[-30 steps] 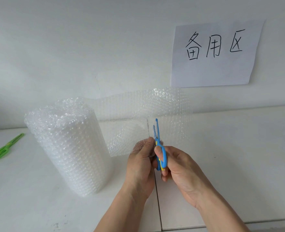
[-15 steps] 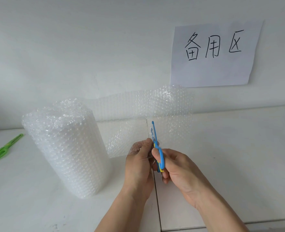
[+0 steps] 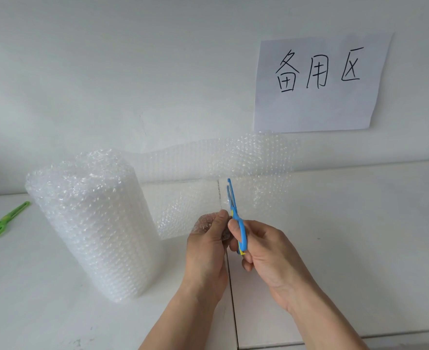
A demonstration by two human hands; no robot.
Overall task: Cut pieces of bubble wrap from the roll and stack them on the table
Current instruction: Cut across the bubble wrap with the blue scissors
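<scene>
left hand pinched bubble wrap edge, frame centre | right hand fingers gripped scissors | wrap looked light, floppy; hold near cut

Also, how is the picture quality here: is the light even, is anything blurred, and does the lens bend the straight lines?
Head view: soft, even light with only faint shadows; the bubble wrap roll sparkles with small highlights, and the unrolled sheet is hard to tell from the white wall; the blue scissors and the handwritten paper sign are sharp; the table's back edge tilts slightly, mild wide-angle distortion.
</scene>
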